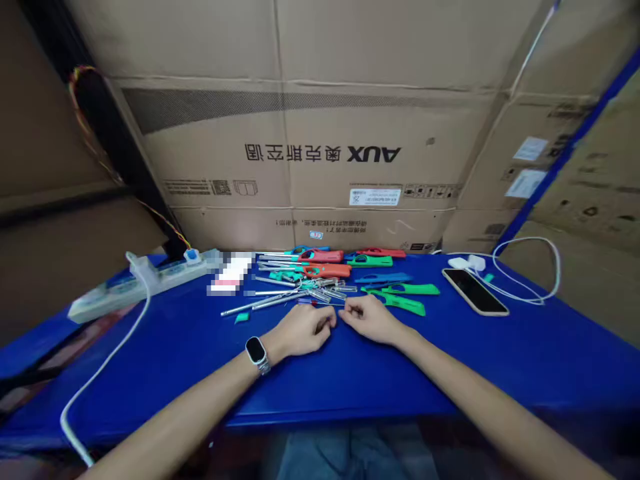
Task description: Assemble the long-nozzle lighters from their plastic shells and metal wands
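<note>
Head view:
- The left hand [300, 330] rests on the blue counter [200, 360] with a smartwatch [257, 351] on its wrist. Its grip is drawn together, fingers curled and thumb against forefinger.
- The right hand [373, 320] lies just beside it, fingertips nearly meeting the left's. Its grip is also closed into a pinch. Whether either pinch holds a piece is too small to tell.
- Just beyond the fingertips is a heap of small metal parts [325, 291], with long metal rods [260, 304] fanning out to the left of it.
- Behind and to the right of the heap lie plastic lighter shells [400, 303] in red, green and blue.
- A small green piece [242, 318] lies alone, left of the left hand.
- A phone [475, 291] lies face up well to the right, with a white cable [545, 267] looping behind it.
- A power strip [135, 283] sits at the far left of the counter.
- A cardboard box [320, 160] printed "AUX" stands behind everything.
</note>
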`<state>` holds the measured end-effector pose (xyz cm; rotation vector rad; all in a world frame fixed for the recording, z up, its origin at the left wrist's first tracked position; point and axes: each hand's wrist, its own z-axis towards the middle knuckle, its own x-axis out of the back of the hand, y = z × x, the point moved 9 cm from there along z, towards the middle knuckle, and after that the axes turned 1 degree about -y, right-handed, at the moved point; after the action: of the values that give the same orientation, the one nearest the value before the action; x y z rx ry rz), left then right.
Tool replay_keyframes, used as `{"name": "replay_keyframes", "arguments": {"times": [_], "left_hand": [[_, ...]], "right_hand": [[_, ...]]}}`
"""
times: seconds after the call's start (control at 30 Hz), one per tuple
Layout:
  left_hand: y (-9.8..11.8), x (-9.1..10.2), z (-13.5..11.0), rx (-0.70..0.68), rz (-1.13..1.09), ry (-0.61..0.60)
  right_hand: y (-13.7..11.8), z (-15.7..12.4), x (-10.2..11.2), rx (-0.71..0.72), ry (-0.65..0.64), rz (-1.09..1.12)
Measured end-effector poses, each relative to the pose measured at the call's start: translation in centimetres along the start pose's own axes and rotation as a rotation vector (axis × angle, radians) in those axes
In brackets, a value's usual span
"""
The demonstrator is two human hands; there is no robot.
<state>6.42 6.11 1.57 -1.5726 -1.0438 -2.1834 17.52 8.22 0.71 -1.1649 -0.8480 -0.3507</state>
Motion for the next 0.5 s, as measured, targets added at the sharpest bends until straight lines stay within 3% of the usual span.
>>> {"name": "replay_keyframes", "arguments": {"times": [0.5], "left_hand": [[-0.1,0.4,0.1,0.039,-0.015,0.022]], "right_hand": [[-1.2,-0.5,0.0,0.039,-0.072,-0.069]]}}
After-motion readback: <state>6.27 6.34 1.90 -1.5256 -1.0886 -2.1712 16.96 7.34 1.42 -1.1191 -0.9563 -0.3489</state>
